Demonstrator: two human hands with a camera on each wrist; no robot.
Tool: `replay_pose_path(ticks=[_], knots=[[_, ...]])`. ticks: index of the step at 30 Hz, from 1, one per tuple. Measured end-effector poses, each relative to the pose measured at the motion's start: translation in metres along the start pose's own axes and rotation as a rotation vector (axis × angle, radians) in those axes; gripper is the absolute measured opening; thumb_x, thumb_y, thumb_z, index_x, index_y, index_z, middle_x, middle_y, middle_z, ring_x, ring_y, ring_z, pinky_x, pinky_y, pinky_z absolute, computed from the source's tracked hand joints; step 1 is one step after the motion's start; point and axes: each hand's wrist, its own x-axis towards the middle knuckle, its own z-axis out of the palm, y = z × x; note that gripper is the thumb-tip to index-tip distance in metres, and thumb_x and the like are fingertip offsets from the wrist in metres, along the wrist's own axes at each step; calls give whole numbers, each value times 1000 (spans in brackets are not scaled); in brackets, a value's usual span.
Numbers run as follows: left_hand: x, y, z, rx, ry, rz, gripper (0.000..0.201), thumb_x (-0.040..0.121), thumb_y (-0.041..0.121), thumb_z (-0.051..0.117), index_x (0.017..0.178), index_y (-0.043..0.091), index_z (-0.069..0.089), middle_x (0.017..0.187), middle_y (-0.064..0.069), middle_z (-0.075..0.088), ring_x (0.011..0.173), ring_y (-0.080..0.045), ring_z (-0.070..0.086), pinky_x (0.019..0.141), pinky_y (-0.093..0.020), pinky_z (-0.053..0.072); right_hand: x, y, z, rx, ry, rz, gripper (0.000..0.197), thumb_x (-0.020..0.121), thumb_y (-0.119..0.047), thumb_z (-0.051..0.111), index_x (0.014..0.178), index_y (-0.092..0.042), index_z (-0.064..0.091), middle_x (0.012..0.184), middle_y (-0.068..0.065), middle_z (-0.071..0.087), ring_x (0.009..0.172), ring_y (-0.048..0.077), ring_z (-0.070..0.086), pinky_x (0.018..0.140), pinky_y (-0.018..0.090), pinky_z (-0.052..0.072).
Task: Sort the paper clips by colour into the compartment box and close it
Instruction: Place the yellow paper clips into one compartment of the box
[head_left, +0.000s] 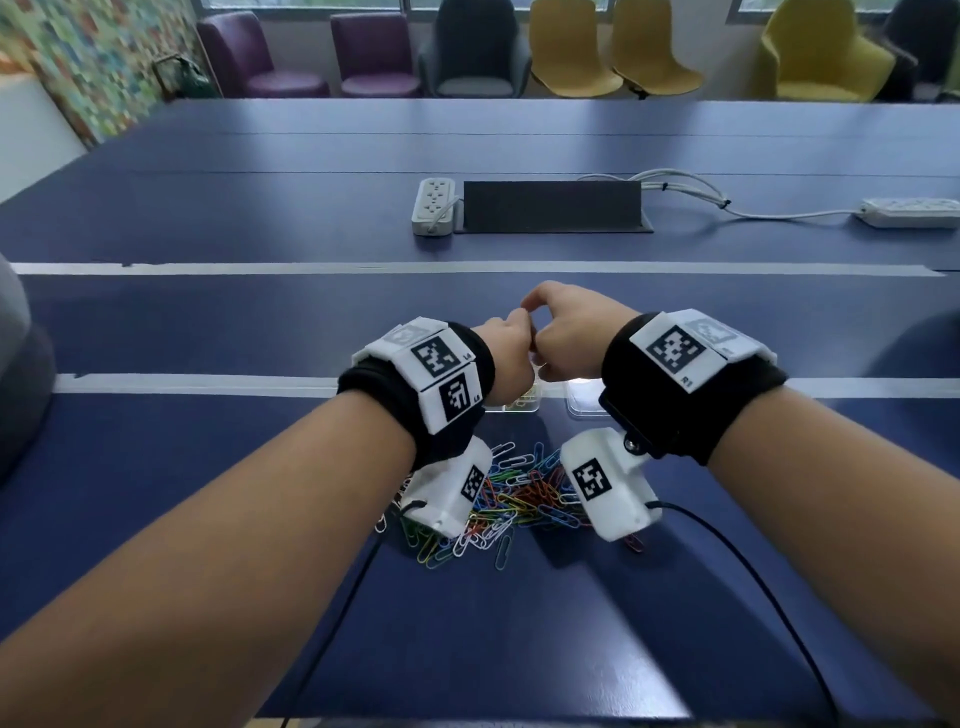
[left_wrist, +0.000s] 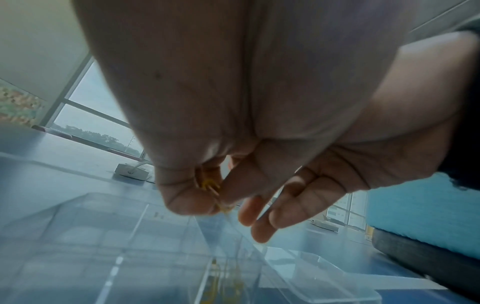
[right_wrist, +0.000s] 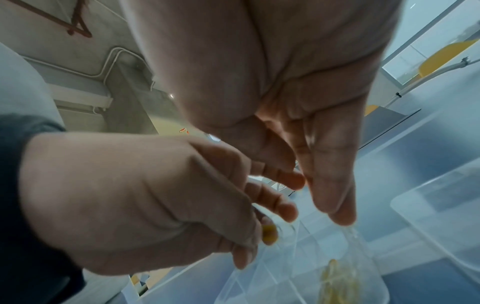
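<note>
Soft window daylight — wrist views blurred, bluish; edges warped.

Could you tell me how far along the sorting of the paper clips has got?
Early on. Done: some yellow clips already lie in one compartment of the clear box. In hand: the left hand pinches more yellow clips above the box, the right hand alongside. Left: the mixed pile remains on the table, and the lid lies off.

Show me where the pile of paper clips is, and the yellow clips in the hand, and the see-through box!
pile of paper clips (head_left: 524, 499), head view, middle of the heap.
yellow clips (left_wrist: 207, 184), left wrist view, bit showing between the fingers.
compartment box (right_wrist: 272, 273), right wrist view, a clear divider wall.
</note>
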Motion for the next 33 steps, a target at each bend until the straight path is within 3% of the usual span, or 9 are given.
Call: replay_pose_path(ticks=[4, 7, 9, 12, 15, 19, 23, 27, 33], knots=[[-3, 0, -1, -123, 73, 41, 40, 90, 4, 38, 129, 12, 41, 127, -9, 52, 114, -28, 53, 94, -35, 44, -2, 8, -4, 3, -18, 18, 50, 86, -5, 50, 134, -15, 44, 119, 14, 65, 106, 29, 64, 92, 43, 53], [-2, -6, -2, -252, 123, 47, 36, 88, 1, 39, 119, 16, 51, 106, -2, 56, 99, -23, 56, 78, -27, 42, -6, 16, -6, 31, -16, 21, 50, 85, 0, 50, 132, -16, 47, 113, 13, 67, 100, 27, 67, 90, 41, 55], [-5, -14, -4, -278, 156, 44, 26, 88, 4, 44, 106, 19, 55, 96, 2, 55, 88, -18, 54, 74, -25, 41, -12, 20, -8, 20, 9, -5, 39, 84, -2, 49, 118, -19, 56, 102, 8, 67, 89, 24, 67, 85, 35, 56], [-15, -28, -6, -199, 172, 55, 12, 88, 14, 53, 96, 22, 57, 82, 7, 54, 81, -14, 51, 73, -21, 37, -23, 20, -5, -101, 0, -102, 23, 84, -8, 50, 85, -27, 62, 71, -6, 60, 76, 17, 59, 66, 21, 49], [-29, -44, -6, -53, 70, 58, 4, 88, 22, 58, 89, 24, 55, 76, 11, 52, 80, -13, 50, 74, -20, 35, -33, 12, 4, -219, -96, -203, 22, 84, -12, 56, 74, -28, 67, 58, -13, 54, 71, 13, 55, 70, 20, 45], [-47, -61, 0, 97, -81, 15, 4, 85, 26, 64, 86, 24, 61, 71, 14, 51, 78, -11, 52, 74, -22, 41, -43, 0, 20, -370, -197, -336, 19, 84, -14, 60, 92, -21, 75, 76, -7, 63, 75, 10, 55, 60, 15, 43], [-60, -68, 10, 108, -133, 0, 10, 79, 28, 69, 87, 23, 67, 65, 12, 55, 63, -5, 51, 59, -21, 41, -54, -5, 34, -489, -372, -398, 19, 76, -25, 73, 95, -23, 74, 77, -7, 66, 75, 12, 58, 75, 24, 53], [-66, -71, 13, 110, -124, -15, 14, 78, 23, 71, 90, 22, 66, 64, 12, 52, 58, -2, 47, 52, -18, 35, -55, -2, 42, -551, -373, -399, 23, 76, -19, 72, 99, -18, 73, 94, 0, 72, 76, 14, 54, 70, 21, 46], [-68, -87, 9, 182, -40, -69, 25, 77, 11, 67, 97, 26, 65, 80, 12, 55, 84, -14, 56, 70, -22, 43, -55, 3, 37, -530, -311, -378, 15, 82, -17, 61, 88, -15, 75, 83, -1, 71, 76, 15, 61, 70, 22, 51]])
